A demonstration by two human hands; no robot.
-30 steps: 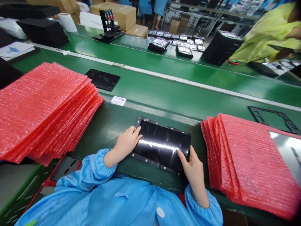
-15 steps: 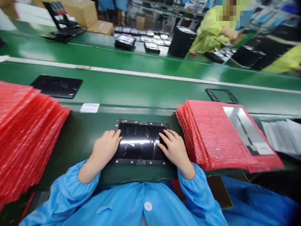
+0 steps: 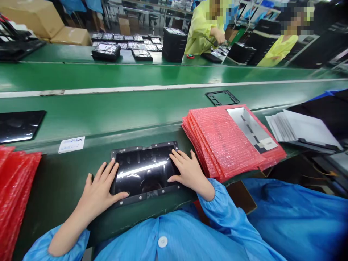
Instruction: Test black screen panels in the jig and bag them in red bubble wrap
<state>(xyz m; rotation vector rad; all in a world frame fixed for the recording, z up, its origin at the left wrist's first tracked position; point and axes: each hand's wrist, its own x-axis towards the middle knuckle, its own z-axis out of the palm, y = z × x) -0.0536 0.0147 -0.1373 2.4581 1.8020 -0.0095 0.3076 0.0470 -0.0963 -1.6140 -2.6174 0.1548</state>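
Note:
A glossy black screen panel [image 3: 148, 168] lies face up in a dark flat frame with pale round dots [image 3: 130, 199] on the green bench before me. At its left edge, my left hand [image 3: 100, 190] rests with fingers spread, the thumb over the lower corner. My right hand [image 3: 188, 170] lies on the right end of the panel, fingers stretched out and thumb apart. Neither hand is wrapped round anything. Just beyond the right hand is a stack of red bubble-wrap bags [image 3: 223, 141] with a silver-grey plate [image 3: 248, 127] on top.
More red bubble-wrap bags [image 3: 17, 188] stand at the left. A white label [image 3: 71, 144], another black panel [image 3: 20, 125] and a thin black bracket [image 3: 223, 97] lie farther back. White sheets [image 3: 301, 127] sit right. Across the bench, a person in yellow [image 3: 199, 32] works near stacked black trays [image 3: 174, 45].
The view has swung to the right. My left hand has spread its fingers and shifted outward along the frame's left edge. The right hand stays on the panel's right end.

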